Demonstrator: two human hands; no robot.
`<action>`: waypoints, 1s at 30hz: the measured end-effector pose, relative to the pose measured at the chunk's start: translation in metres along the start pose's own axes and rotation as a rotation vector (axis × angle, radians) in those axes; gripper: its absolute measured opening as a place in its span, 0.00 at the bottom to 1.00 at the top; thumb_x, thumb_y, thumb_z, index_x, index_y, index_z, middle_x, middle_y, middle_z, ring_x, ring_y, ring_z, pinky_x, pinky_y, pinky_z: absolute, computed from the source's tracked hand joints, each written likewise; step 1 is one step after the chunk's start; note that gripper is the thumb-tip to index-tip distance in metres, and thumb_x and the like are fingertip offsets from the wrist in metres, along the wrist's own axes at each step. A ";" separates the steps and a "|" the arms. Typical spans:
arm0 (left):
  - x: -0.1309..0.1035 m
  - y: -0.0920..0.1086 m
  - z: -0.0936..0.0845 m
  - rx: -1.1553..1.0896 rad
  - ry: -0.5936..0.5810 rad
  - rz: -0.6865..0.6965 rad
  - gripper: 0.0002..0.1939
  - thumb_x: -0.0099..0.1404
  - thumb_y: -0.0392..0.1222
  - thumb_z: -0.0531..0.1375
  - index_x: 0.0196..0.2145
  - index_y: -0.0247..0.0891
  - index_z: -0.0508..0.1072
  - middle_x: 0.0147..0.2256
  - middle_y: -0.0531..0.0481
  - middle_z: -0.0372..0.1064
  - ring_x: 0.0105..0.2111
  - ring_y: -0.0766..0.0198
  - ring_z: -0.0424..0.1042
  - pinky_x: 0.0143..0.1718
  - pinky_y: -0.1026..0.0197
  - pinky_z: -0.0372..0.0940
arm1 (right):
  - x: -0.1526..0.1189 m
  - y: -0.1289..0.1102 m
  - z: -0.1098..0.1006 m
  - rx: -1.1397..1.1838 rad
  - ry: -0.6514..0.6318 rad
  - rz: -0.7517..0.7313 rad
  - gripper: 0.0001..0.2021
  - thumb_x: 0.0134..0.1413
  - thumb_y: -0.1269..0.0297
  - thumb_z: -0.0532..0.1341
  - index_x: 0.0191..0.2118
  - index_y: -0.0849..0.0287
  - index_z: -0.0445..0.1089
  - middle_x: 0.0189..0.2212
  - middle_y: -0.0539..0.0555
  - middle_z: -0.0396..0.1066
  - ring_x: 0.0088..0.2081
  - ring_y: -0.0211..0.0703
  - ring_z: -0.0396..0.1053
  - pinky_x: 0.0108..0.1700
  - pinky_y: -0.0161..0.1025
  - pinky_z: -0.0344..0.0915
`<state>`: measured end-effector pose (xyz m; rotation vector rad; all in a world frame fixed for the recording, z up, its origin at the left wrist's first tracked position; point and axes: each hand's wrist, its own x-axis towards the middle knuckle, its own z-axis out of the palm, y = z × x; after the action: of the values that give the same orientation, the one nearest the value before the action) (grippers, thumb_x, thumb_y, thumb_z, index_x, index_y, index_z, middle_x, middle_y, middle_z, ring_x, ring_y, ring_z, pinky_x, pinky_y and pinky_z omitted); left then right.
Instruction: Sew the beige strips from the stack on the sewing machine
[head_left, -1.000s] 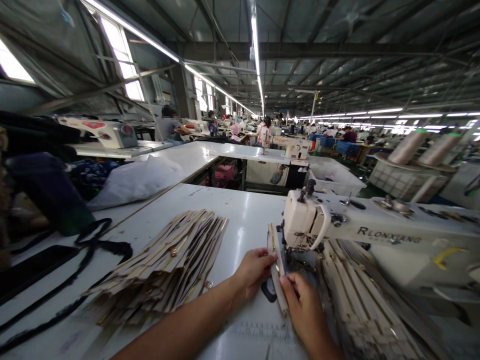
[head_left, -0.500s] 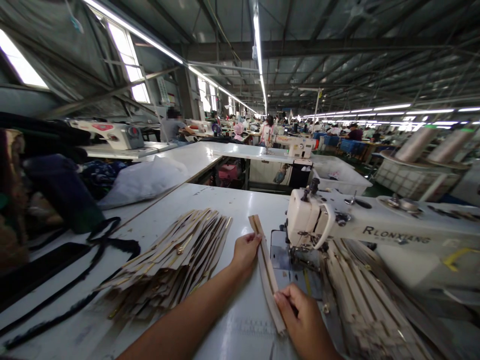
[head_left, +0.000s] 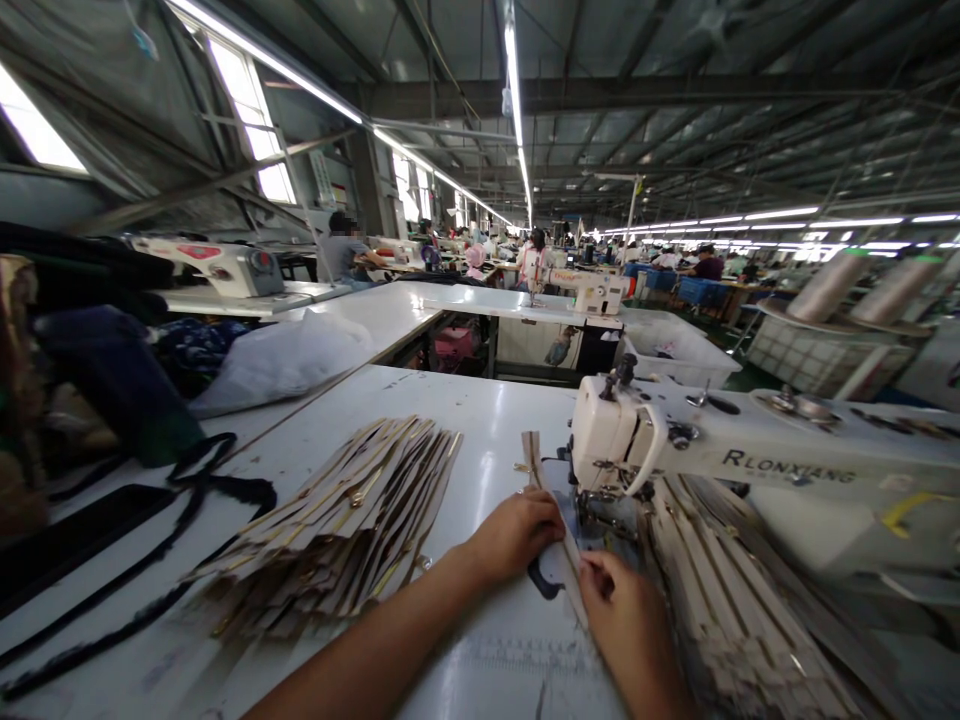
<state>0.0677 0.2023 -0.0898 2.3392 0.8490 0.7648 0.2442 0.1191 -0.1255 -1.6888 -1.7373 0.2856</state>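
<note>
Head view: your left hand (head_left: 521,533) and right hand (head_left: 624,608) grip the zipper strip (head_left: 532,458), its tip toward the far edge of the surface (head_left: 465,400); the sewing machine (head_left: 720,445) crowds its right, a zipper pile (head_left: 360,525) lies nearer the left edge.

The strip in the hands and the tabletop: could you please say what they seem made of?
The strip: probably fabric, matt beige, as its edges show no shine; the darker line down its middle may be metal, too small to settle. The tabletop: perhaps laminate, smooth, white and glossy, as it reflects bright streaks.
</note>
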 end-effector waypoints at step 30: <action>0.041 -0.013 0.004 -0.252 0.063 -0.166 0.06 0.53 0.36 0.62 0.26 0.39 0.80 0.35 0.44 0.72 0.37 0.54 0.68 0.46 0.57 0.62 | 0.018 0.005 -0.009 -0.343 -0.088 -0.258 0.20 0.56 0.75 0.49 0.47 0.57 0.75 0.37 0.56 0.76 0.37 0.44 0.75 0.39 0.36 0.69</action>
<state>0.0914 0.2379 -0.0876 2.0072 0.9045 0.8265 0.2549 0.1341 -0.1161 -1.6757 -2.1404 -0.0611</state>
